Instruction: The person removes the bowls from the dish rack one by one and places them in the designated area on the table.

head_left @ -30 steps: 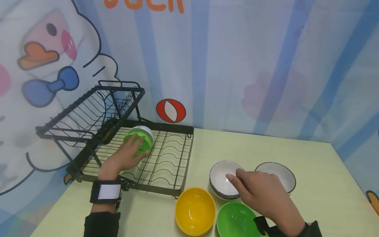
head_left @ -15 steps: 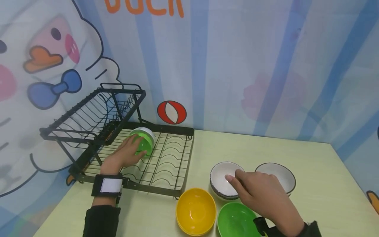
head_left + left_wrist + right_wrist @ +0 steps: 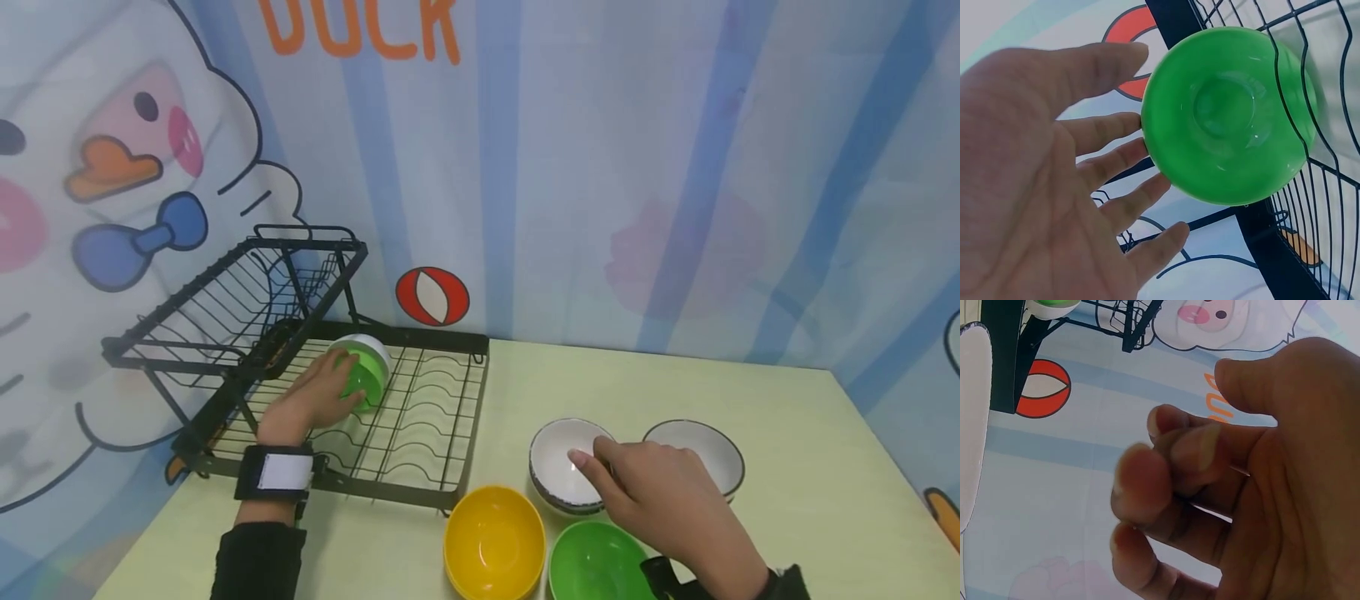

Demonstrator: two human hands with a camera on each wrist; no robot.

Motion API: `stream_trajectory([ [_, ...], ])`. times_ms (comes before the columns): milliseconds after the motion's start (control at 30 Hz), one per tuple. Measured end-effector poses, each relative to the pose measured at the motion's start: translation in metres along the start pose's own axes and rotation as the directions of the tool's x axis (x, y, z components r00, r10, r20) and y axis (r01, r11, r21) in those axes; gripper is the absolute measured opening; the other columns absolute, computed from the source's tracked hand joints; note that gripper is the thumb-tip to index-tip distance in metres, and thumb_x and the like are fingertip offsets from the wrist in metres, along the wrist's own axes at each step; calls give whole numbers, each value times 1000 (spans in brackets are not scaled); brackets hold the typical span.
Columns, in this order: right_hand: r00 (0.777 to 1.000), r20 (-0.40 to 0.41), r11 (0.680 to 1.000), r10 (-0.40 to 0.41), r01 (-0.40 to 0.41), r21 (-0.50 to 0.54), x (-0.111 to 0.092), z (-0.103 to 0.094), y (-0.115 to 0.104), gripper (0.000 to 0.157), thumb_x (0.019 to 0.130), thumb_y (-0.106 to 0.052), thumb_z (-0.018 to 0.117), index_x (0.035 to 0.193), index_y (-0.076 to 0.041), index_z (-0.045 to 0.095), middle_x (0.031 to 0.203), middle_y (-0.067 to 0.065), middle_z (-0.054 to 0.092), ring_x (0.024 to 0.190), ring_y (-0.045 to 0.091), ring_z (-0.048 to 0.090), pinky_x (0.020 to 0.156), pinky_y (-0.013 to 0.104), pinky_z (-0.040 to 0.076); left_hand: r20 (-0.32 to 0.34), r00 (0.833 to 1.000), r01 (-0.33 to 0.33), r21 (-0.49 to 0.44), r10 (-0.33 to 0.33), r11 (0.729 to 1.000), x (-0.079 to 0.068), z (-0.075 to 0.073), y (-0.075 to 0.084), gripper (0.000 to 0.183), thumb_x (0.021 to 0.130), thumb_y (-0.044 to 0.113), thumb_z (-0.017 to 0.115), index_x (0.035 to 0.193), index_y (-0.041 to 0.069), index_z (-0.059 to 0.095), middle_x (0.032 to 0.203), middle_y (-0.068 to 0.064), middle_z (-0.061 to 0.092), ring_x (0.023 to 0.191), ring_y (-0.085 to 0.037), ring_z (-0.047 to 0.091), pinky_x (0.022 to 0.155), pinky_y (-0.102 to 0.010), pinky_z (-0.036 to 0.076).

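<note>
In the head view, a green bowl [image 3: 367, 385] stands tilted on its side in the lower tier of a black wire dish rack [image 3: 397, 492], with a white bowl [image 3: 377, 342] behind it. My left hand [image 3: 311, 396] reaches to its left side. The left wrist view has the fingers nearly straight, some tips at the rim of that green bowl [image 3: 1225, 115], and the thumb apart from it. My right hand [image 3: 671, 496] hovers above the table bowls, holding nothing; its fingers hang loosely bent in the right wrist view.
Below the right hand are a white dark-rimmed bowl [image 3: 562, 462], another white bowl [image 3: 701, 446], a yellow bowl [image 3: 495, 542] and a second green bowl [image 3: 596, 562]. The rack's raised upper tier [image 3: 180, 342] rises left of my left hand. A printed curtain [image 3: 570, 167] hangs behind the table.
My left fingers have drawn back slightly to the left from over the green bowl. The view has tilted up a little. My right hand and the table bowls hold their places.
</note>
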State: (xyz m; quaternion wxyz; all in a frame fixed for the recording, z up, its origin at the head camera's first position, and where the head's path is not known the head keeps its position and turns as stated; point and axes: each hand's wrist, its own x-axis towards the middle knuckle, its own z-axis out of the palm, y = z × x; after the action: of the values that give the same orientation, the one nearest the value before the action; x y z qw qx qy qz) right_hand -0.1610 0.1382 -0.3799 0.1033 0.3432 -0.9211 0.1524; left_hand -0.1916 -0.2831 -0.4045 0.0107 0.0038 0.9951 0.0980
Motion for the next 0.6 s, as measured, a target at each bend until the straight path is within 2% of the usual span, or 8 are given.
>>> stream_trajectory([
  [200, 1000, 6, 1000, 2, -2, 6, -1, 0, 0, 40, 96, -48, 43, 63, -25, 39, 47, -11, 27, 42, 6, 31, 40, 24, 24, -4, 1000, -2, 15, 2, 1000, 0, -1, 1, 62, 95, 25, 49, 142, -7, 26, 147, -32, 17, 131, -50, 12, 105, -68, 21],
  [433, 1000, 15, 1000, 4, -4, 10, -2, -1, 1, 40, 96, -49, 42, 64, -25, 40, 47, -11, 28, 43, 5, 32, 40, 25, 25, 41, 999, 32, 24, -32, 999, 3, 0, 1, 62, 96, 24, 47, 143, -9, 23, 148, -33, 16, 131, -51, 8, 105, -69, 17],
  [600, 999, 34, 1000, 7, -7, 20, -1, -2, 1, 41, 97, -50, 40, 65, -24, 41, 47, -11, 29, 43, 6, 32, 40, 25, 26, 48, 999, 23, 55, -26, 998, 6, -1, 1, 60, 96, 21, 49, 141, -9, 25, 146, -34, 20, 130, -52, 12, 105, -66, 23],
])
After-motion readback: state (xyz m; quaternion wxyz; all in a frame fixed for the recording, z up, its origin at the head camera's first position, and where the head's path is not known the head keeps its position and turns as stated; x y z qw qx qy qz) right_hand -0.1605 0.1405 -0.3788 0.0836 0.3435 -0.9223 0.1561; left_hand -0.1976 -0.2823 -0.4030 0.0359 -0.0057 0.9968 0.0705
